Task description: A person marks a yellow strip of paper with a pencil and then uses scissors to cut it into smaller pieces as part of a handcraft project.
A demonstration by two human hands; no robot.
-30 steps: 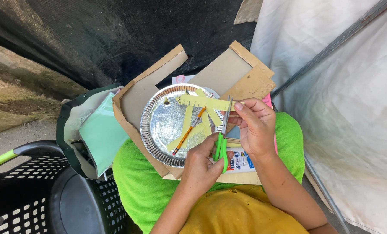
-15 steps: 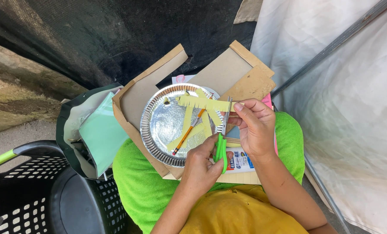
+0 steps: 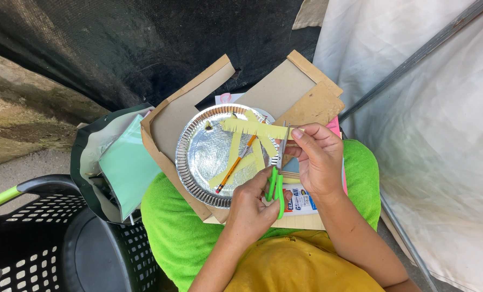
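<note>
My left hand (image 3: 249,208) grips green-handled scissors (image 3: 276,186), whose blades point up at the right end of a yellow fringed paper strip (image 3: 252,128). My right hand (image 3: 317,159) pinches that end of the strip between thumb and fingers. The strip stretches left over a silver foil plate (image 3: 198,157). In the plate lie more yellow paper strips (image 3: 233,148) and an orange pencil (image 3: 233,168). A white glue bottle (image 3: 301,199) rests under my hands.
The plate sits on brown cardboard pieces (image 3: 285,89) over a green cloth (image 3: 182,232) on my lap. A dark green bag with light green paper (image 3: 125,162) stands at left, above a black laundry basket (image 3: 36,238). White sheeting (image 3: 431,135) hangs at right.
The scissors have shifted slightly at the strip's right end. Both hands stay in almost the same place.
</note>
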